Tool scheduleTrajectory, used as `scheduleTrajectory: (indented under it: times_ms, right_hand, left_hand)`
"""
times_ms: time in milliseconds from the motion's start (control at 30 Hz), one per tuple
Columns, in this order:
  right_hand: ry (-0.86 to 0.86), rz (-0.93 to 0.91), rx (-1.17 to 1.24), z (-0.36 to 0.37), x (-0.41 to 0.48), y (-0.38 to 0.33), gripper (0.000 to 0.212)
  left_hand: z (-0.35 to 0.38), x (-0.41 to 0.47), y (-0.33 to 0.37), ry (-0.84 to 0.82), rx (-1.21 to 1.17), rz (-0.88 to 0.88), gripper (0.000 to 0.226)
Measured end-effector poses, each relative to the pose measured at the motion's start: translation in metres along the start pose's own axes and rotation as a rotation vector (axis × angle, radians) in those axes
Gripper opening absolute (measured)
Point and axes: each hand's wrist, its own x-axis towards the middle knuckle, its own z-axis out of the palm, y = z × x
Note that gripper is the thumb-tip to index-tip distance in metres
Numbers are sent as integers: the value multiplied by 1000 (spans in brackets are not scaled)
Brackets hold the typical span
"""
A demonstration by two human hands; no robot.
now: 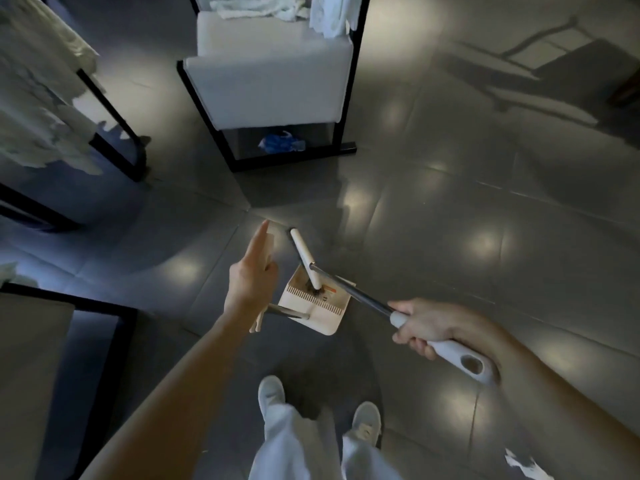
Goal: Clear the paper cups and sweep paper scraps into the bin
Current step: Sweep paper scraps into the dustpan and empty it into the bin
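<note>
Left hand [251,282] grips the cream handle of the dustpan [313,306], its lower fingers curled round the handle and the forefinger lying straight along it toward 12 o'clock. Far out at my 10 o'clock, torn white paper [38,109] lies heaped over a black frame [107,105]; whether all of it is paper I cannot tell. One more white paper scrap [7,271] shows at 9 o'clock, at the very edge of view.

At 12 o'clock stands a white armchair [270,81] on black legs, with white cloths [256,6] on its seat and something blue and crumpled [281,143] on the floor beneath it.

Near me, the dustpan rests on the grey tiled floor [450,202] just right of my left hand, tipped, with a row of comb teeth across its pan. A small label with an orange patch sits inside it, the writing too small to read. The broom [349,289] has its white head [304,258] set into the pan, dark bristles down, and its dark shaft slants toward 4 o'clock. My white shoes [272,393] and pale trousers show at 6 o'clock.

My right hand [429,327] is wrapped tight round the broom's white grip, whose end, with a hanging hole through it, sticks out past my palm. Farther right, at 5 o'clock, a torn white scrap [521,462] lies on the floor, well apart from the dustpan.
</note>
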Motion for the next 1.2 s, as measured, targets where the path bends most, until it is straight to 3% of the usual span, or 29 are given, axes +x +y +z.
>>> scheduleTrajectory:
  times_ms: [233, 467, 700, 800, 1033, 1200]
  right_hand:
    - [77, -54, 77, 8, 33, -116, 74]
    - [153, -72, 135, 15, 76, -243, 71]
    - [205, -50, 127, -10, 112, -336, 64]
    - [211, -22, 65, -40, 134, -380, 50]
    - [251, 13, -85, -123, 184, -477, 43]
    - [298, 25, -483, -165, 232, -538, 34]
  left_hand:
    - [-79, 66, -26, 113, -47, -16, 75]
    - [-145, 175, -42, 75, -3, 54, 70]
    - [-166, 278, -35, 68, -20, 51, 71]
    - [-167, 328, -25, 53, -1, 51, 71]
    - [-161, 441, 1, 70, 10, -18, 70]
    - [-161, 497, 0, 111, 18, -75, 71]
